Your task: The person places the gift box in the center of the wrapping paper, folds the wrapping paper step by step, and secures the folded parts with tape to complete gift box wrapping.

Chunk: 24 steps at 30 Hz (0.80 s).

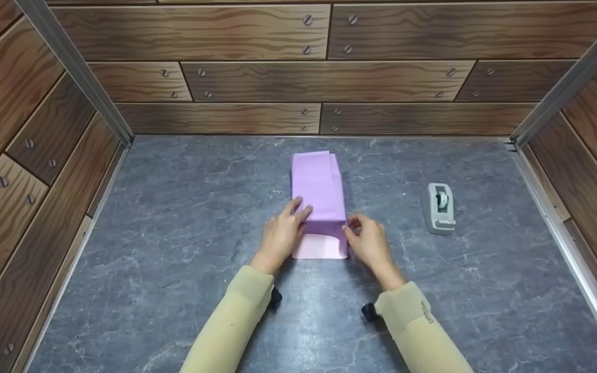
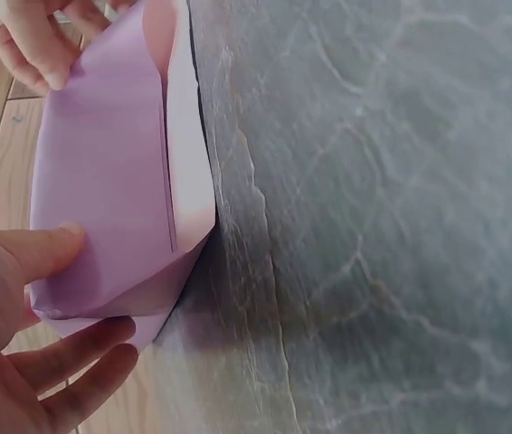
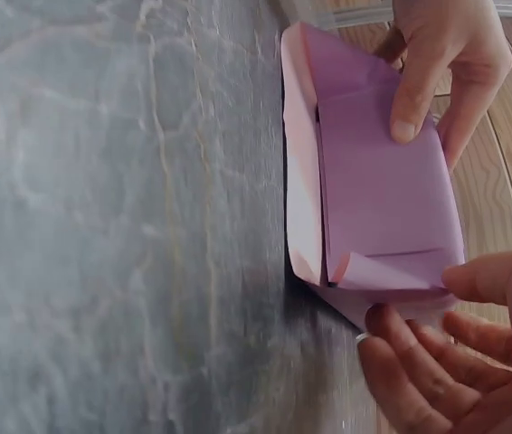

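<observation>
A box-shaped package [image 1: 316, 186] wrapped in purple paper lies on the tabletop, its near end towards me. From that end a flap of the wrapping paper [image 1: 320, 246], pale pink inside, spreads over the table. My left hand [image 1: 281, 231] rests on the near left corner with fingers extended along the top; its thumb [image 2: 61, 244] presses the end face. At the near right corner, my right hand [image 1: 368, 239] pinches the paper's edge between thumb and index finger. A small fold of paper [image 3: 378, 271] stands out beside it in the right wrist view; its other fingers are loosely bent.
A grey tape dispenser [image 1: 440, 208] with a roll in it stands to the right of the package. Wood-patterned panels [image 1: 324, 80] wall off the back and both sides of the dark marbled tabletop [image 1: 184, 207], with metal framing along the corners.
</observation>
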Each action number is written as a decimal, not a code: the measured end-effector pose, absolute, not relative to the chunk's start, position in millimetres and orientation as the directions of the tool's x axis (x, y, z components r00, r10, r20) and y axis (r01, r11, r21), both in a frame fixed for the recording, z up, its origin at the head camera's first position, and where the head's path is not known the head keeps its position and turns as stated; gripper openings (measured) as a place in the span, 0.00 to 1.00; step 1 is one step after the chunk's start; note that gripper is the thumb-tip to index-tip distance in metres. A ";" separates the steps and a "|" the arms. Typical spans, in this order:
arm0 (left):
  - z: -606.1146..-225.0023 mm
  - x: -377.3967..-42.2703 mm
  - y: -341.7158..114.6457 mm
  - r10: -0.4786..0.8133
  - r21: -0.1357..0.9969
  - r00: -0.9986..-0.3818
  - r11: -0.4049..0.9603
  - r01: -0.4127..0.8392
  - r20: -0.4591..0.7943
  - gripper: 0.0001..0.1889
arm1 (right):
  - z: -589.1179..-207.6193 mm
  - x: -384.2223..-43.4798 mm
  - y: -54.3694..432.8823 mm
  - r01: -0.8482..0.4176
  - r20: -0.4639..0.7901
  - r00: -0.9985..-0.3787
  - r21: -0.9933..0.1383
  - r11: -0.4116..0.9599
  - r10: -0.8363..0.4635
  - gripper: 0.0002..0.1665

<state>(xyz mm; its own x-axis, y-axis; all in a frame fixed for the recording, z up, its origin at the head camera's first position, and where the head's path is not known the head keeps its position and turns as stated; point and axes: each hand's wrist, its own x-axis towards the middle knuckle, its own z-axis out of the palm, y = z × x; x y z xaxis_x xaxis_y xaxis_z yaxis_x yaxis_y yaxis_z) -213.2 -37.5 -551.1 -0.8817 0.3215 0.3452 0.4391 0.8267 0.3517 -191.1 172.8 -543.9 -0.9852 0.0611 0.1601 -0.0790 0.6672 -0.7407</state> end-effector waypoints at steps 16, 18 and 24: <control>-549.3 -212.7 -35.6 0.307 0.375 -0.902 0.832 0.410 0.305 0.23 | -546.0 -189.7 167.4 -0.012 0.173 -0.975 -0.671 0.741 0.140 0.06; -548.5 -212.7 -35.3 0.305 0.381 -0.905 0.831 0.405 0.296 0.22 | -546.5 -190.5 166.7 -0.024 0.199 -0.968 -0.678 0.734 0.152 0.06; -547.7 -213.4 -34.9 0.306 0.389 -0.907 0.828 0.403 0.288 0.22 | -548.8 -191.3 166.0 -0.047 0.249 -0.955 -0.667 0.744 0.163 0.04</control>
<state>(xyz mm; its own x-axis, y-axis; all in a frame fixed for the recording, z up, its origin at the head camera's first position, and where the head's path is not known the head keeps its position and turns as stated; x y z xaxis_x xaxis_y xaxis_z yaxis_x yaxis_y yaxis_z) -213.4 -34.9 -547.7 -0.9073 0.3058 0.2884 0.4029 0.8285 0.3890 -191.3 166.0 -548.8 -0.9547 0.1628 0.2491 -0.0472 0.7437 -0.6669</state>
